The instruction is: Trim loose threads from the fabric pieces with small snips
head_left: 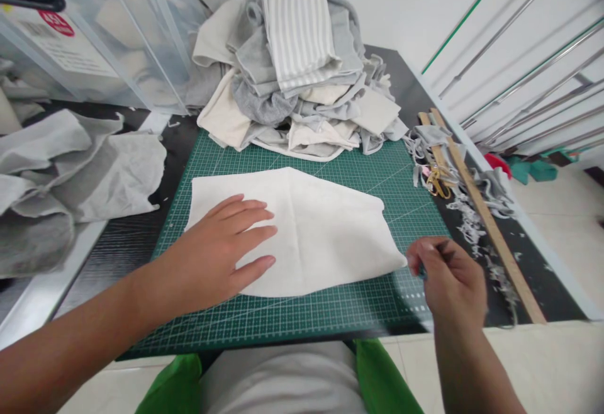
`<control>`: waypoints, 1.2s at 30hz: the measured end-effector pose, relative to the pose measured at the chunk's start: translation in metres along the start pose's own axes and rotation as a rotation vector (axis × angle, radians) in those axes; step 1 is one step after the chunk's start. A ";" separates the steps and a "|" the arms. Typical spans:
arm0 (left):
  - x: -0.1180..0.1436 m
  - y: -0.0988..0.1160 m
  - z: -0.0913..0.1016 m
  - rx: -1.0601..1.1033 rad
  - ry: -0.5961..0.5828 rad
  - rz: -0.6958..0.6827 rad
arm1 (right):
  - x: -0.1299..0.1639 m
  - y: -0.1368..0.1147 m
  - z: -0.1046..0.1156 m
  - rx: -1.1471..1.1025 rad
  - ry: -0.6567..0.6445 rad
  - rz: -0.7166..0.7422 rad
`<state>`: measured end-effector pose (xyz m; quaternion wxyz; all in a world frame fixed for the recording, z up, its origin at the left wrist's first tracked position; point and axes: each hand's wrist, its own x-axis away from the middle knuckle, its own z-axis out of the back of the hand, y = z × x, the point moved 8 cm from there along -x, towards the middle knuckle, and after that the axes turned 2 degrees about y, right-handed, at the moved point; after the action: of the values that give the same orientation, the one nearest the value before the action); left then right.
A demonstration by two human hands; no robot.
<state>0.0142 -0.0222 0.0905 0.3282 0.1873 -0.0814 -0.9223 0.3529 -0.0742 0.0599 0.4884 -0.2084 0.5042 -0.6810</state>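
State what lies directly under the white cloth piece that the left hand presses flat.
The white cloth piece lies on the green cutting mat, whose grid shows around it. The left hand rests on top. The mat beneath the cloth is covered and cannot be seen.

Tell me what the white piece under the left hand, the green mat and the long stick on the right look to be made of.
White piece: soft woven or knit cloth, matte, creased down the middle.
Green mat: probably rubbery plastic cutting mat, matte, printed with a white grid.
Long stick: apparently bare wood, tan and straight-edged, likely a ruler.
The left hand lies flat on the cloth.
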 end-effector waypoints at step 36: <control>-0.110 -0.067 -0.079 -0.035 -0.282 0.233 | -0.027 -0.037 -0.149 0.851 -0.694 0.387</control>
<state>0.0857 0.0977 0.0323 0.4216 0.0400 -0.1318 -0.8963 0.2322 0.0220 0.0379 0.7815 -0.1088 0.0256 -0.6138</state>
